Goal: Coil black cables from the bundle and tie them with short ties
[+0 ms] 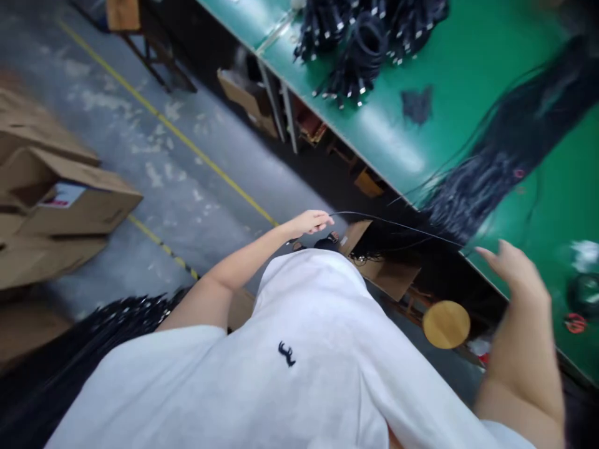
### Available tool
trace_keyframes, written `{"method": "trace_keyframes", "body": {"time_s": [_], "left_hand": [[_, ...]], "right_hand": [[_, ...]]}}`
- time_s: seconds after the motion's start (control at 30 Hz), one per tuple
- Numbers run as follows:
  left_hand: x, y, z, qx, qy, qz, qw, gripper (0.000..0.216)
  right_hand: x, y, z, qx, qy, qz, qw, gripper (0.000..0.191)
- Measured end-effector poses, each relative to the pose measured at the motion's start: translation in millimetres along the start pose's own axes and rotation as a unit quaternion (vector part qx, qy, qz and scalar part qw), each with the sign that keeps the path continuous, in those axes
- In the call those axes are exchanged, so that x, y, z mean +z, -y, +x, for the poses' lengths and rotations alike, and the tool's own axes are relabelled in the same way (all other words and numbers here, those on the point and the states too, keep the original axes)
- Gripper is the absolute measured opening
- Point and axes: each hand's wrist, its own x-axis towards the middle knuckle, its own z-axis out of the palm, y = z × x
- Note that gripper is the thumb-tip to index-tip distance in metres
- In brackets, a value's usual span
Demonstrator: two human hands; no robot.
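Left hand (314, 221) pinches a thin black cable (388, 221), frame centre; right hand (515, 265), right of frame, thumb out, hold unclear.

On the workbench (458, 81), cable coils (367, 43) lie left of a cable bundle (519, 140), a carton (397, 279) and a stool (446, 324) (the stool farther right) sit below the bench edge, and cardboard boxes (100, 209) lie far left.

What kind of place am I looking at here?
Probably a cable workshop or small factory: bundles of black cables with shiny tips lie on a long green worktable, large cardboard boxes stand nearby, and a yellow line marks the worn floor.
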Motion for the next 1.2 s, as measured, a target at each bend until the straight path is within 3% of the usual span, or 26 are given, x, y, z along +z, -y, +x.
{"method": "trace_keyframes", "body": {"time_s": [0.07,0.13,0.2,0.27,0.33,0.4,0.47,0.53,0.6,0.67,0.73,0.83,1.0,1.2], "left_hand": [[8,-9,-11,-0.016,0.074,-0.014,0.997,0.023],[10,-20,-22,-0.021,0.119,-0.060,0.991,0.024],[-4,-31,-36,-0.009,0.079,-0.154,0.985,0.025],[-32,-36,-52,0.037,-0.047,-0.271,0.961,0.027],[-62,-35,-67,0.099,-0.187,-0.357,0.910,0.031],[-79,-25,-76,0.125,-0.267,-0.382,0.876,0.033],[-72,-11,-73,0.097,-0.280,-0.337,0.894,0.029],[-43,3,-62,0.056,-0.229,-0.243,0.941,0.026],[-4,14,-51,0.044,-0.144,-0.147,0.978,0.026],[27,17,-45,0.055,-0.064,-0.087,0.993,0.027],[42,13,-44,0.061,-0.010,-0.074,0.995,0.030],[43,-6,-43,0.036,0.046,-0.110,0.992,0.036],[38,-31,-50,-0.047,0.120,-0.133,0.983,0.026],[38,-46,-62,-0.126,0.091,-0.141,0.978,0.024]], "right_hand": [[59,57,4,-0.059,0.070,0.118,0.989,0.059],[104,120,0,-0.144,0.146,0.239,0.949,0.058],[130,158,-10,-0.153,0.216,0.319,0.910,0.047],[140,152,-21,-0.073,0.205,0.340,0.915,0.045],[144,115,-34,0.008,0.129,0.277,0.952,0.043],[144,79,-47,-0.037,0.125,0.157,0.979,0.038],[138,72,-63,-0.142,0.157,0.098,0.972,0.036],[124,99,-73,-0.251,0.182,0.095,0.946,0.038],[107,144,-68,-0.312,0.174,0.103,0.928,0.042],[91,181,-44,-0.310,0.144,0.132,0.930,0.041],[79,196,-15,-0.297,0.118,0.139,0.937,0.041],[70,191,11,-0.264,0.081,0.128,0.953,0.044],[78,178,10,-0.209,0.068,0.183,0.958,0.048],[92,181,10,-0.171,0.085,0.301,0.934,0.035]]}}
